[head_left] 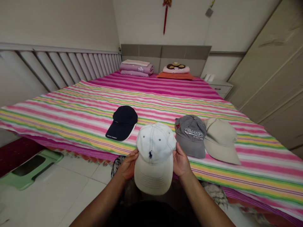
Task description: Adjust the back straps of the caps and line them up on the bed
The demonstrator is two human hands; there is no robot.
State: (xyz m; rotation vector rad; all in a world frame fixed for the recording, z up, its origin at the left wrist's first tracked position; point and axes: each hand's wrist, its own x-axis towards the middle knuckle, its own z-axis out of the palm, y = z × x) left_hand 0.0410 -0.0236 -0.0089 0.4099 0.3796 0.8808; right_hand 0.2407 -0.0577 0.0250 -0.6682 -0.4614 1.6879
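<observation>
Between my two hands is a white baseball cap [155,148] with a small dark blue emblem, its brim pointing down toward me. My left hand [129,164] grips its left side and my right hand [181,160] its right side, fingers partly hidden behind it. On the bed, beyond the left hand, lies a navy cap [125,116] with its brim toward the lower left. Right of the white cap rest a grey cap [191,138] with white lettering and a beige cap [219,138], the two overlapping at their edges.
A striped sheet [71,107] covers the bed. Folded bedding [137,68] and a pillow stack [176,71] sit by the headboard [146,50]. A white rail [78,63] runs along the left. A green stool [28,173] stands on the tiled floor, and a nightstand [221,88] at the far right.
</observation>
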